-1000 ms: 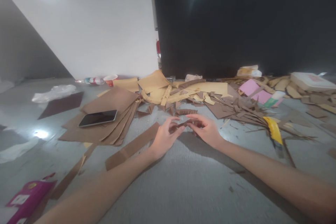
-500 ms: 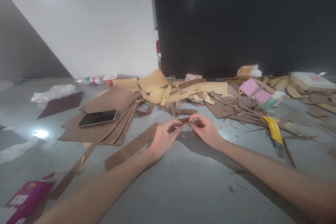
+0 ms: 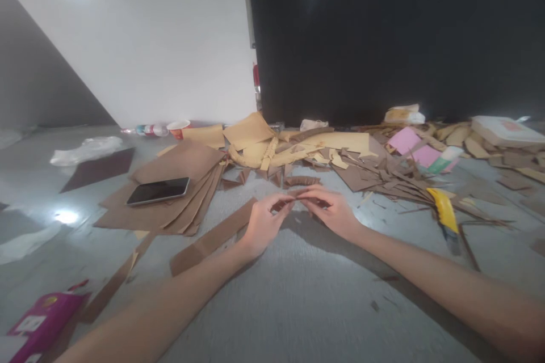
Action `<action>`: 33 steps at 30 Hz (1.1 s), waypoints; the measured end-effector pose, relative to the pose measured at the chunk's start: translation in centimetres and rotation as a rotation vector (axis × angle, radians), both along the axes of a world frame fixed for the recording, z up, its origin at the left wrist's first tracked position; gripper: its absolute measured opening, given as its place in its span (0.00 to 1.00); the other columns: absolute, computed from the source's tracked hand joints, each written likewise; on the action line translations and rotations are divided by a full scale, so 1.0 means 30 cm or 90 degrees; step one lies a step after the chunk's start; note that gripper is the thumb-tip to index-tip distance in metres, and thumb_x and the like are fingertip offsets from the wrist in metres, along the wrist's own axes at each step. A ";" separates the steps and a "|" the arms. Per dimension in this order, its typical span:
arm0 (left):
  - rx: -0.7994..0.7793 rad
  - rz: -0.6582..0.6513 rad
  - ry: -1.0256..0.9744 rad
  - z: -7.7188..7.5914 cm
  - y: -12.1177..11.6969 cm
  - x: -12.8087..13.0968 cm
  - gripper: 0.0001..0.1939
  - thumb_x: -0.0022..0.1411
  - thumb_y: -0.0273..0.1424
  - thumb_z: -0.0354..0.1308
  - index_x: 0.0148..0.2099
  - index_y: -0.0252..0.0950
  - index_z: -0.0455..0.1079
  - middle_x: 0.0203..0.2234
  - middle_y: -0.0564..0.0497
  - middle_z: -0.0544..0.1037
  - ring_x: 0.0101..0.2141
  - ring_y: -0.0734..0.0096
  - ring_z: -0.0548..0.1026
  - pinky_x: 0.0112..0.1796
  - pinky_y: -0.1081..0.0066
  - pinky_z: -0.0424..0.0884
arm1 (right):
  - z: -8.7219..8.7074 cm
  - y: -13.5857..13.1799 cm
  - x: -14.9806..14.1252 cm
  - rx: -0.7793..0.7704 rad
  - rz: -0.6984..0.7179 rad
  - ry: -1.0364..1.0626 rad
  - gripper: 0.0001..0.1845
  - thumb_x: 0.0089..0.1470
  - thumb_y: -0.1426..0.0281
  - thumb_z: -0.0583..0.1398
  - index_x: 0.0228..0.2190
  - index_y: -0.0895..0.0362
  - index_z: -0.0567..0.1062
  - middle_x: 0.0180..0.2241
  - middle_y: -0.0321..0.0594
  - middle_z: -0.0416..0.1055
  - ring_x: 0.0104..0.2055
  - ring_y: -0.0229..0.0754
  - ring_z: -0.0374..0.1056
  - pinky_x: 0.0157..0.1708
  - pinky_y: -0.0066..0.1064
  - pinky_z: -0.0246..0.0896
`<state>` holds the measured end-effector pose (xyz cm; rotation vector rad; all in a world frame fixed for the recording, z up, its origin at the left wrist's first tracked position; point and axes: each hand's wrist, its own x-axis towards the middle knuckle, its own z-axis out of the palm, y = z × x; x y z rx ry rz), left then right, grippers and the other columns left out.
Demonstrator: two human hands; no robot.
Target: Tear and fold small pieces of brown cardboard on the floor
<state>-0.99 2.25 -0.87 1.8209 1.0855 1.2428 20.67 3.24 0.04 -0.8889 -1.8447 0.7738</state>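
Observation:
Both my hands meet in the middle of a grey floor, pinching one small brown cardboard piece [image 3: 298, 197] between them. My left hand [image 3: 264, 222] grips its left end with thumb and fingers closed. My right hand [image 3: 332, 211] holds the right end, fingers curled over it. The piece is short and narrow, and mostly hidden by my fingers. A long brown cardboard strip [image 3: 215, 236] lies on the floor just left of my left wrist.
A stack of brown cardboard sheets [image 3: 170, 193] with a black phone [image 3: 158, 190] on top lies to the left. A heap of cardboard scraps [image 3: 366, 167] spreads behind my hands. A yellow utility knife [image 3: 445, 215] lies at right; a magenta box [image 3: 40, 323] sits at lower left.
My fingertips have drawn closer together and lifted slightly, turning the small piece between them. Everything else stays where it was.

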 end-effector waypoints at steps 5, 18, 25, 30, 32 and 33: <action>0.030 0.027 0.030 0.019 -0.004 0.005 0.10 0.70 0.40 0.61 0.41 0.39 0.79 0.46 0.45 0.81 0.44 0.62 0.80 0.43 0.66 0.76 | -0.005 0.005 0.004 0.027 -0.039 -0.027 0.13 0.67 0.59 0.60 0.40 0.53 0.81 0.50 0.46 0.76 0.48 0.47 0.75 0.34 0.31 0.72; -0.203 -0.091 -0.057 -0.001 0.000 0.009 0.16 0.71 0.45 0.58 0.48 0.37 0.71 0.26 0.51 0.81 0.29 0.66 0.79 0.32 0.69 0.72 | -0.018 0.002 0.002 -0.134 -0.006 -0.007 0.17 0.67 0.54 0.59 0.48 0.52 0.74 0.29 0.36 0.77 0.23 0.39 0.67 0.23 0.30 0.63; -0.182 -0.100 -0.041 -0.005 0.002 0.008 0.15 0.70 0.43 0.59 0.51 0.39 0.72 0.29 0.53 0.78 0.31 0.67 0.77 0.33 0.69 0.71 | -0.015 -0.004 -0.004 -0.123 0.032 -0.038 0.17 0.67 0.54 0.59 0.49 0.52 0.73 0.28 0.36 0.76 0.25 0.41 0.70 0.25 0.32 0.66; -0.177 -0.063 -0.050 -0.010 0.012 0.003 0.17 0.70 0.43 0.59 0.53 0.39 0.70 0.22 0.57 0.72 0.25 0.69 0.72 0.28 0.71 0.65 | -0.014 -0.013 0.001 -0.102 0.052 -0.015 0.19 0.70 0.60 0.56 0.59 0.51 0.66 0.24 0.32 0.69 0.22 0.40 0.65 0.24 0.31 0.64; -0.175 -0.054 -0.064 -0.012 0.019 0.001 0.17 0.70 0.44 0.59 0.53 0.38 0.69 0.22 0.57 0.72 0.25 0.69 0.72 0.29 0.71 0.65 | -0.018 -0.015 0.008 -0.084 0.071 -0.011 0.17 0.71 0.64 0.53 0.58 0.50 0.66 0.27 0.34 0.71 0.23 0.39 0.66 0.25 0.31 0.64; -0.175 -0.050 -0.068 -0.013 0.022 0.000 0.18 0.70 0.45 0.59 0.53 0.38 0.70 0.22 0.57 0.72 0.25 0.69 0.72 0.29 0.71 0.66 | -0.021 -0.015 0.011 -0.073 0.084 -0.020 0.15 0.71 0.66 0.53 0.56 0.50 0.68 0.31 0.36 0.73 0.24 0.38 0.67 0.26 0.31 0.64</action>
